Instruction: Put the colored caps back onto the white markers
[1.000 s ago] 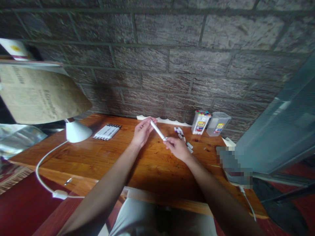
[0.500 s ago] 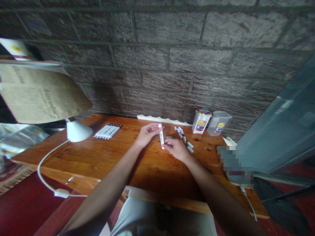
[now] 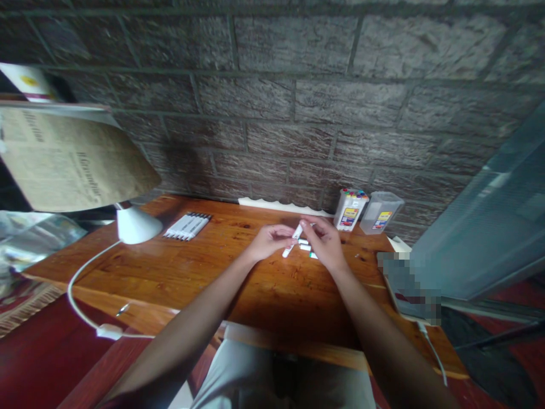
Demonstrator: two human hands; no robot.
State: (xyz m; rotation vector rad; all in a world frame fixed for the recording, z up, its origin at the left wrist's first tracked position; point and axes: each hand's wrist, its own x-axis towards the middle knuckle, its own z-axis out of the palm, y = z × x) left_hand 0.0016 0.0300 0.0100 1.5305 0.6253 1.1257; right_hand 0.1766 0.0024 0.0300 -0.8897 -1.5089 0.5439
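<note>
A white marker [image 3: 288,250] slants between my two hands above the desk. My left hand [image 3: 267,242] pinches it along its lower part with thumb and fingers. At the marker's upper end, the thumb and fingers of my right hand [image 3: 326,243] are closed on it; the tip there is partly covered. Beneath and between the hands lie several loose white marker caps [image 3: 305,246], one with a green end [image 3: 313,255]. My right hand hides others.
A row of white markers [image 3: 188,226] lies left on the wooden desk [image 3: 200,278]. A lamp [image 3: 138,224] stands beyond it. At the back right are a clear box full of coloured markers [image 3: 351,211] and another clear box [image 3: 380,215]. A blurred-out device [image 3: 409,289] sits at the right edge.
The marker has turned from near upright to a slant toward upper right. My right hand has moved from its lower end to its upper end; my left hand now grips lower down.
</note>
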